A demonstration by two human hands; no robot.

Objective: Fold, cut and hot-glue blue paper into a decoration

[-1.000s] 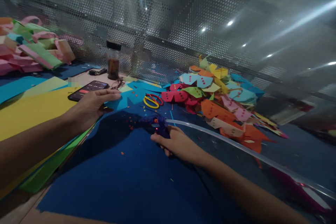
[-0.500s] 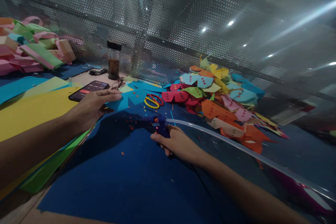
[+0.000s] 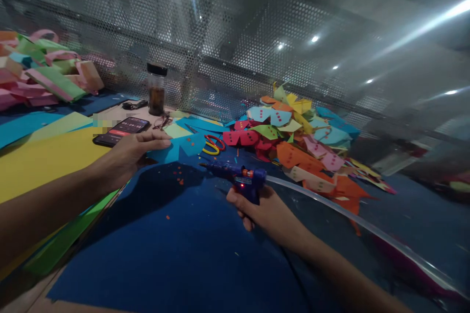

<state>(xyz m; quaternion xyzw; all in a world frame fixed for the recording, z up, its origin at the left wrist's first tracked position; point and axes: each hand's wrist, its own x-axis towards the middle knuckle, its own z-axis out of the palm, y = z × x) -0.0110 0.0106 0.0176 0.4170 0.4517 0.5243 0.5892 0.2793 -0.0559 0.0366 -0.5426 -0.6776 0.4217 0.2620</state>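
Between its fingers and thumb, my left hand pinches a cut piece of blue paper above the dark blue sheet. My right hand is wrapped round the handle of a blue glue gun, whose nozzle points left and lies just below and right of the paper, apart from it. A small red light glows on the gun. A long clear glue stick runs from its back to the lower right. Scissors with red and yellow handles lie behind the nozzle.
A heap of folded colored paper shapes lies at the right, another paper pile at the far left. A phone and a dark-lidded jar stand near my left hand. Yellow sheets lie under my left arm.
My right hand has moved right and slightly down with the glue gun, which now shows more of its side. My left hand still holds the blue paper, slightly shifted.
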